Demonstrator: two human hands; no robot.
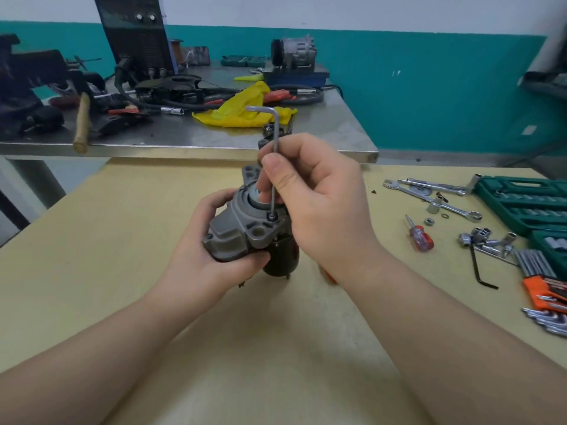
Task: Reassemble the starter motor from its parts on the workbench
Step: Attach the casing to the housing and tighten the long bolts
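Your left hand [211,240] is coming in from the lower left, forearm angled up toward the middle of the wooden workbench [92,271]. You are wrapping its fingers around the grey nose housing of the starter motor [242,231], thumb lying along the lower edge and the other fingers curling round the far side, so that hand is clamped firmly on the motor.

The starter motor is standing near the middle of the bench, its long axis running close to upright and leaning a little away from you, with the dark cylindrical body pointing down at the bench and the open nose end facing up. The housing is looking like dull grey cast metal with a mounting ear and round hole toward you, and a shiny pinion is showing inside the opening.

Your right hand [310,191] is reaching in from the lower right, wrist bent over the top of the motor. You are pinching the long shank of a silver L-shaped hex key [275,139] between thumb and fingertips. The key is standing nearly vertical, its short arm pointing left at the top and its lower tip sitting in a bolt [271,216] on the housing flange.

Further right, a red-handled screwdriver [418,236], loose spanners [441,200] and a green socket case [521,204] are lying on the bench.
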